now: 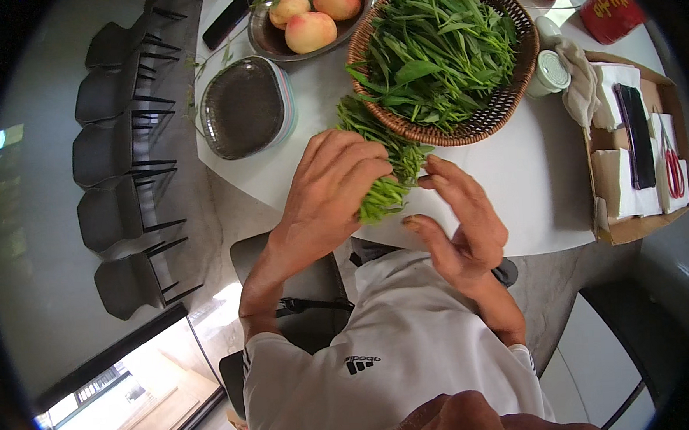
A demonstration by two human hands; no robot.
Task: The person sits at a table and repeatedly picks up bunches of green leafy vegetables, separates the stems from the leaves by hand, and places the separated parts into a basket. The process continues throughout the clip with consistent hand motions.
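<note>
A bunch of green leafy stems (384, 200) lies on the white table near its front edge, its cut ends towards me. My left hand (339, 177) is curled over the bunch from the left and grips it; the fingertips are hidden behind the stems. To the right of the bunch, my right hand (467, 217) has its thumb and fingers apart with nothing between them. Its fingertips are close to the stems; whether they touch is hard to tell. Just beyond, a brown wicker basket (530, 59) holds a heap of long green leaves (441, 52) and overhangs the bunch's far end.
Stacked square dishes (242, 109) stand left, below a metal bowl (259, 41) of peaches (310, 33) and a dark phone (232, 19). Rightward are a lidded pale jar (549, 73), a cloth (577, 80), a red canister (611, 11), and a cardboard tray (601, 216) with red-handled scissors (674, 174).
</note>
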